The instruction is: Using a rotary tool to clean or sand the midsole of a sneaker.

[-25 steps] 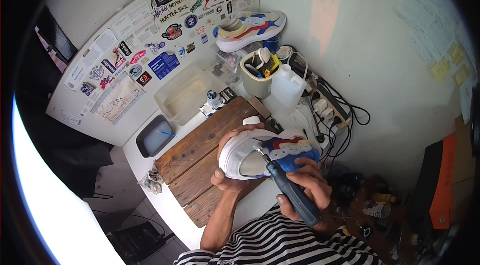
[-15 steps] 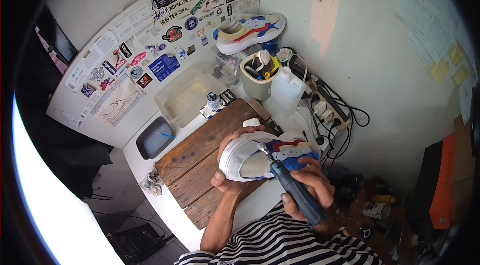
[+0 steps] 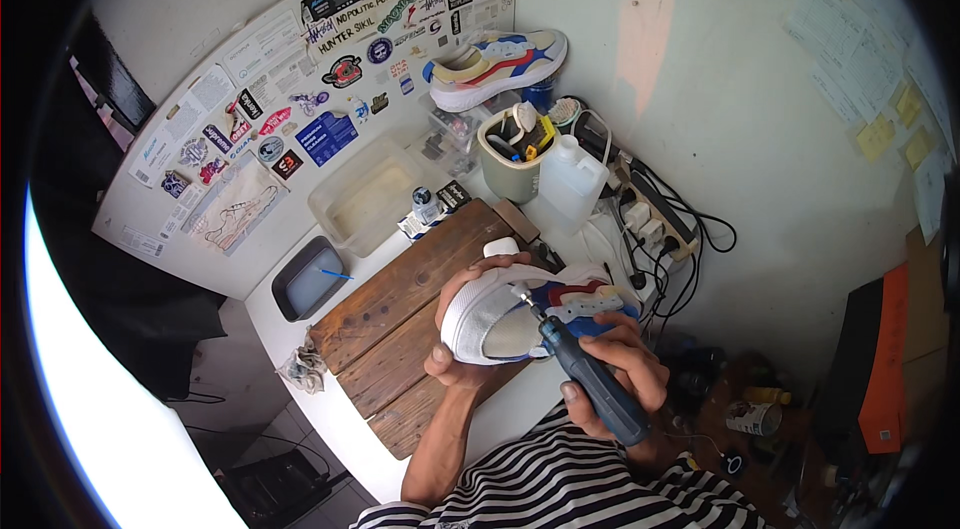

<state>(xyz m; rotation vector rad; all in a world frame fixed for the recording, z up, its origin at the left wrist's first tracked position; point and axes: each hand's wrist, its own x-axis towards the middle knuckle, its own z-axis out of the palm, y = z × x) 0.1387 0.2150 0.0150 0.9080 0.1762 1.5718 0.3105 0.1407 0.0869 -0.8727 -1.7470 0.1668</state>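
Note:
My left hand (image 3: pixel 456 369) is closed round the toe end of a sneaker (image 3: pixel 510 337), its thumb on the near side and its fingers over the far side of the white sole. The shoe has a pale toe and blue, red and cream panels, and is held above a wooden board (image 3: pixel 425 294). In my right hand (image 3: pixel 628 369) is a dark pen-shaped rotary tool (image 3: pixel 598 384). Its small round tip lies at the edge of the shoe's toe panel; whether it touches is hard to tell. A matching sneaker (image 3: pixel 497 69) rests on things at the back.
Behind the board stand a clear plastic tub (image 3: pixel 365 194), a dark tray (image 3: pixel 309 279) with a blue stick, and a small bottle (image 3: pixel 425 204). A tool bin (image 3: pixel 512 174), a white jug (image 3: pixel 573 184) and a power strip (image 3: pixel 660 219) with tangled cables are at the right. A crumpled rag (image 3: pixel 303 367) lies left.
Almost nothing differs. Both hands keep their hold on the sneaker and the rotary tool, and the tool tip has shifted very slightly to the left.

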